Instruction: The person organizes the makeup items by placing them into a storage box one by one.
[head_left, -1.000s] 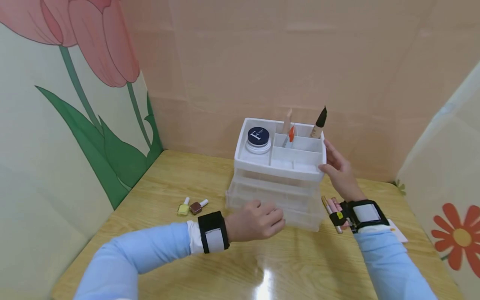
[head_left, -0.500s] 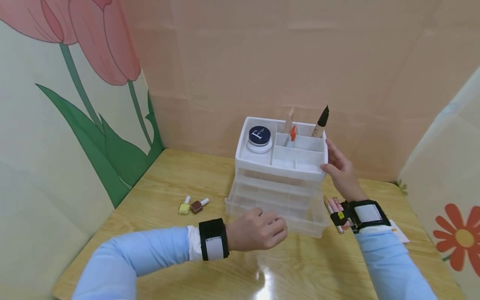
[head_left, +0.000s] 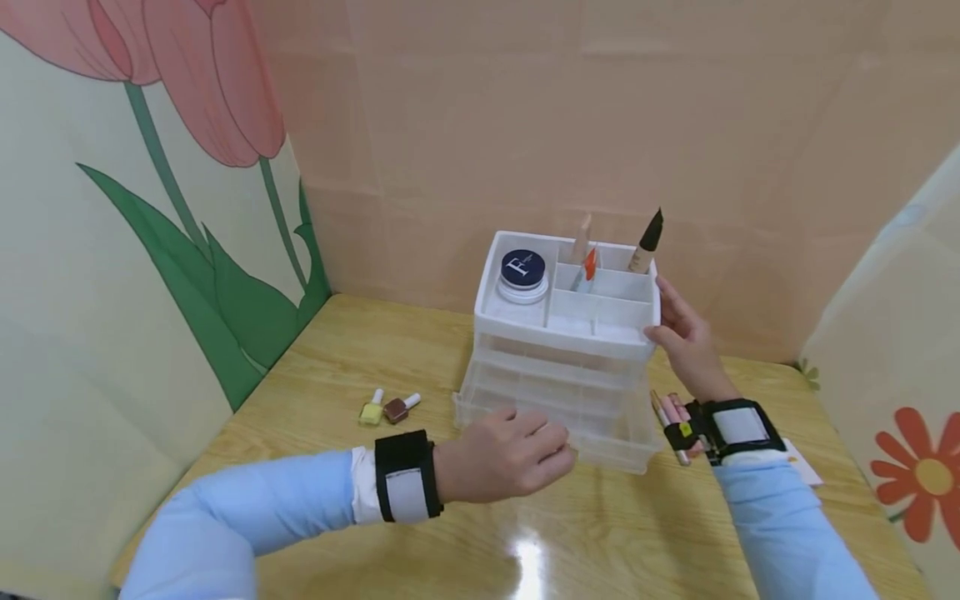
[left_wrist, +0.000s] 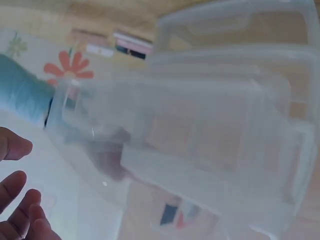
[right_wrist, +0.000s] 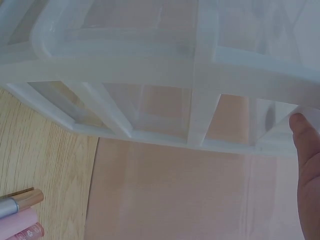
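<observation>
Slid further out, the bottom drawer (head_left: 592,442) sits in your curled left hand (head_left: 502,454); your right hand (head_left: 686,342), fingers straight, steadies the organizer (head_left: 570,333); next, reach for items

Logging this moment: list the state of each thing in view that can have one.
Clear plastic drawer organiser: upright, bottom drawer pulled partly out.
White divided top tray: holds cosmetics.
Navy-lidded round jar: lid on.
Yellow and brown nail polish bottles: lying flat, capped.
Left hand: at drawer front.
Right hand: steadies tray's corner.

Clear drawer organiser (head_left: 558,392), navy-lidded jar (head_left: 522,276), yellow and brown polish bottles (head_left: 386,409)
</observation>
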